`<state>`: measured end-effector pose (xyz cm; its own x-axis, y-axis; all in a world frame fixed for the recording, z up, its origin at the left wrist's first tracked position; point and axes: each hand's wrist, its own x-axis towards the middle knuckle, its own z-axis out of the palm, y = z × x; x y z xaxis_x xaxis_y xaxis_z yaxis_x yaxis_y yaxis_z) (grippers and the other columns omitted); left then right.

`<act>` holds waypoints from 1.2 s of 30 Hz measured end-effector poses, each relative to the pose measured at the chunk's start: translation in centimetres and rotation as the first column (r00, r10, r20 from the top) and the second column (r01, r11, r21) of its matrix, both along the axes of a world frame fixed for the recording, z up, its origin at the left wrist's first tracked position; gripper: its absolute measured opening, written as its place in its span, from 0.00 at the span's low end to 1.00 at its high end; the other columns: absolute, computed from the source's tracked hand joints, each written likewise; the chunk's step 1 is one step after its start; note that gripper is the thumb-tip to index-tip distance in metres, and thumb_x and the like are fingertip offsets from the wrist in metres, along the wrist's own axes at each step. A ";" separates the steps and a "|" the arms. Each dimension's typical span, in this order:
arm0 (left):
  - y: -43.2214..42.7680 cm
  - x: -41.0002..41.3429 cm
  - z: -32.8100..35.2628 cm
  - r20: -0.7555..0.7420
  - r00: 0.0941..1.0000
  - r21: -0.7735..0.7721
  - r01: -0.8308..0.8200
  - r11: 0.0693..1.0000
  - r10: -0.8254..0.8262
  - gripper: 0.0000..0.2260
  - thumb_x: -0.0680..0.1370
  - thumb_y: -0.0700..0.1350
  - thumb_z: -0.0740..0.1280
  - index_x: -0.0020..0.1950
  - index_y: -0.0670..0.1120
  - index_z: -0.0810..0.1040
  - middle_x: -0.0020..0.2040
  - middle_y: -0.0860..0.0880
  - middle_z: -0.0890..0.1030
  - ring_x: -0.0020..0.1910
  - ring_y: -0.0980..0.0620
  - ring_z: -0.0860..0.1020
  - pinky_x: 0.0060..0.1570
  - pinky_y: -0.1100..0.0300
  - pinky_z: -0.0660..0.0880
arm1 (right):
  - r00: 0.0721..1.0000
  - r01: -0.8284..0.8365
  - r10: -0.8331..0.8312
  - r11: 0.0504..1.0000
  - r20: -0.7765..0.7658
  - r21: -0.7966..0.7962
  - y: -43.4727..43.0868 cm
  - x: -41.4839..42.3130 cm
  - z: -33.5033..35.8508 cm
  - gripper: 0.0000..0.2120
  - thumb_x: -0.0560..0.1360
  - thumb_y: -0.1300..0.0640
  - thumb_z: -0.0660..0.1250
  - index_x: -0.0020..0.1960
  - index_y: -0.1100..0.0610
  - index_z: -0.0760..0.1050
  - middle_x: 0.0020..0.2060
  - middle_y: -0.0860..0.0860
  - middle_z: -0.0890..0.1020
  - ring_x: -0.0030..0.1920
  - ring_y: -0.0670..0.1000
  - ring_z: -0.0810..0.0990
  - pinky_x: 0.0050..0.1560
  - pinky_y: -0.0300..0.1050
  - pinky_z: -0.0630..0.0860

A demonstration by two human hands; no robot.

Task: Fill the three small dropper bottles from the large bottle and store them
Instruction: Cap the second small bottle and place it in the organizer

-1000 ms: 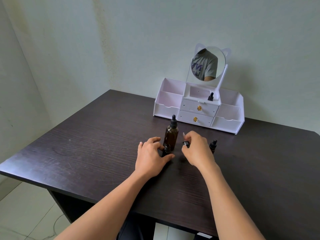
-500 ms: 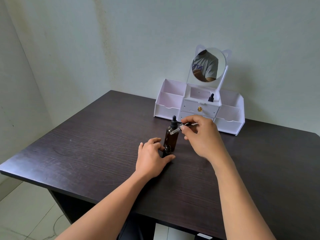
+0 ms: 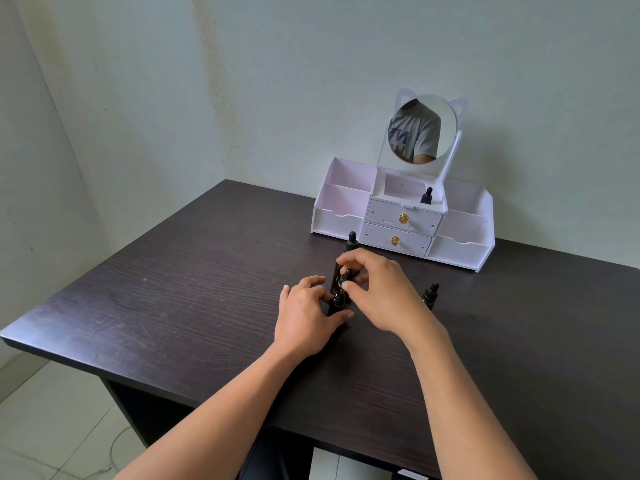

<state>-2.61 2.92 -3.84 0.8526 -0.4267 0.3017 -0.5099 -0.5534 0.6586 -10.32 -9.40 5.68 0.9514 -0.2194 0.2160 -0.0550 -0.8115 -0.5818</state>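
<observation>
Right, your left hand pins the small dark dropper bottle upright on the dark woodgrain worktop, fingers closed round it, so your right hand can pinch its black dropper cap straight above the neck. The tall amber bottle stands just behind. One small bottle waits at your right, another already sits in the white mirrored organiser against the pale wall.

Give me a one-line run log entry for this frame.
step: recapping small bottle | left hand: steadies it on table | right hand: lowers dropper cap | stored: one in organizer | waiting: one
</observation>
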 end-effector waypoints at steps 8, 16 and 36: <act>0.0 -0.1 0.2 0.012 1.000 0.019 -0.003 1.000 0.003 0.15 0.71 0.60 0.73 0.49 0.51 0.82 0.71 0.53 0.72 0.69 0.55 0.70 0.75 0.43 0.53 | 0.998 -0.010 0.010 1.000 -0.069 0.004 -0.1 0.5 -1.7 0.17 0.76 0.61 0.70 0.61 0.47 0.77 0.51 0.42 0.82 0.48 0.38 0.79 0.51 0.33 0.73; 0.0 0.0 0.2 0.026 1.000 0.030 0.000 1.000 0.000 0.15 0.72 0.59 0.73 0.50 0.50 0.83 0.71 0.51 0.73 0.69 0.54 0.70 0.75 0.43 0.54 | 0.993 0.108 -0.111 0.990 -0.032 -0.095 0.5 0.6 -2.0 0.18 0.73 0.47 0.75 0.60 0.47 0.76 0.44 0.43 0.79 0.46 0.47 0.80 0.50 0.50 0.80; 0.1 -0.1 0.2 0.008 1.000 0.006 0.001 1.000 -0.002 0.15 0.71 0.60 0.73 0.48 0.51 0.83 0.70 0.52 0.73 0.68 0.55 0.71 0.75 0.47 0.52 | 0.996 0.084 -0.085 0.996 -0.032 -0.033 0.2 -0.2 -0.9 0.15 0.71 0.47 0.75 0.55 0.44 0.74 0.46 0.40 0.80 0.40 0.41 0.78 0.49 0.50 0.81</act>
